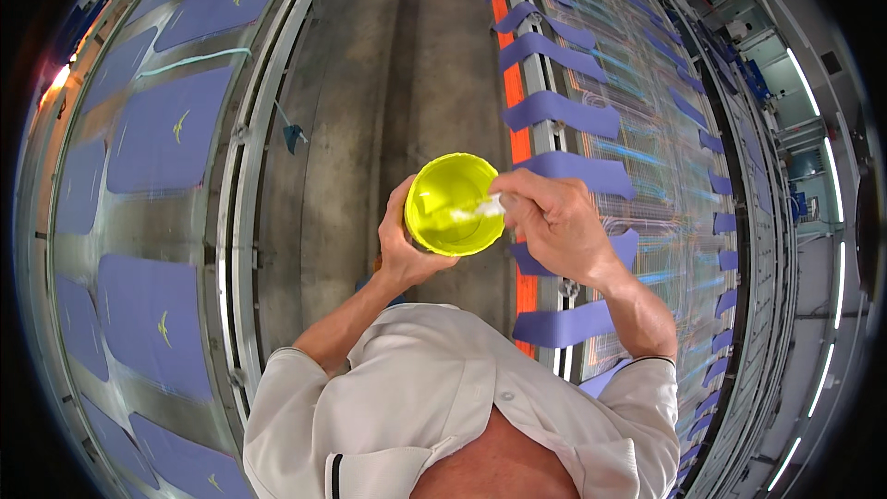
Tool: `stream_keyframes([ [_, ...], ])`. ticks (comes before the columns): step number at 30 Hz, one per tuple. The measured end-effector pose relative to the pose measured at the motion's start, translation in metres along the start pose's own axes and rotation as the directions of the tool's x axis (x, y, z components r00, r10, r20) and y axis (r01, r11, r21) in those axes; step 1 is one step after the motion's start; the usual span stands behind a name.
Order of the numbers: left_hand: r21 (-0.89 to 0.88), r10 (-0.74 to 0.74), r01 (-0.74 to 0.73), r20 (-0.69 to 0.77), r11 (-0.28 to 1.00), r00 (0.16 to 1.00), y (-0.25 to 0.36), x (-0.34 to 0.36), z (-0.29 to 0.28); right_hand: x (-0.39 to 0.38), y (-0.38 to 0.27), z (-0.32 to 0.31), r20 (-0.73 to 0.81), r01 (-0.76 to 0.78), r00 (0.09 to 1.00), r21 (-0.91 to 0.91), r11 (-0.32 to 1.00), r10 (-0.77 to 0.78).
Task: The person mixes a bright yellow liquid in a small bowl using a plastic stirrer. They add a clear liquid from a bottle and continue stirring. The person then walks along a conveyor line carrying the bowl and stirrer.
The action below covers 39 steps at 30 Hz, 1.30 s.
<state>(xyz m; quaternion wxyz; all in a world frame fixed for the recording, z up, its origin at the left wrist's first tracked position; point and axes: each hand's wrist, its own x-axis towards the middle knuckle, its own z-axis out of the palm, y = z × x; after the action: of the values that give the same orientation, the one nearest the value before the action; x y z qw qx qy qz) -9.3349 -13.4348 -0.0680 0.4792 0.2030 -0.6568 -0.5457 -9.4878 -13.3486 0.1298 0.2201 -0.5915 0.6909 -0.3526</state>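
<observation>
My left hand [405,248] wraps round the left side of a tub [473,174] coated in bright yellow-green, its rim uneven. Yellow-green ink or paint [442,229] lies inside. Between the fingers and thumb of my right hand [560,224] is a white stirring stick [484,211], which slants over the right rim into the tub. Its lower end is blurred and smeared with yellow, so its exact shape cannot be made out. Both hands are in front of my chest, above the floor between two long tables.
A long table [211,249] on my left carries flat purple pieces [174,129] with small yellow-green marks. Along my right, purple strips [554,115] hang over the metal rail and orange edge [523,291] of another table. A dark scraper-like tool [293,137] hangs by the left rail.
</observation>
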Motion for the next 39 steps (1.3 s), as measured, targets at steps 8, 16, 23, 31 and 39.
stream_keyframes([
  [8,0.205,0.054,-0.034,-0.094,0.978,0.994,-0.041,0.113,-0.014,0.124,0.031,-0.043,0.141,0.290,0.957,-0.415,0.863,-0.253],
  [16,0.237,-0.071,0.110,-0.167,0.965,0.983,-0.093,0.210,0.013,0.232,0.111,-0.048,-0.006,0.293,0.955,-0.086,0.952,-0.295],
  [23,0.334,0.041,0.022,-0.180,0.942,0.983,-0.128,0.305,0.046,0.312,0.166,-0.119,0.021,0.444,0.889,-0.284,0.850,-0.457],
  [31,0.290,-0.039,0.078,-0.136,0.954,0.990,-0.180,0.397,0.067,0.403,0.229,-0.122,-0.085,0.302,0.952,0.113,0.946,-0.294],
  [39,0.215,-0.114,0.135,-0.106,0.967,0.988,-0.253,0.524,0.053,0.530,0.257,-0.148,-0.028,0.302,0.943,-0.342,0.890,-0.330],
])
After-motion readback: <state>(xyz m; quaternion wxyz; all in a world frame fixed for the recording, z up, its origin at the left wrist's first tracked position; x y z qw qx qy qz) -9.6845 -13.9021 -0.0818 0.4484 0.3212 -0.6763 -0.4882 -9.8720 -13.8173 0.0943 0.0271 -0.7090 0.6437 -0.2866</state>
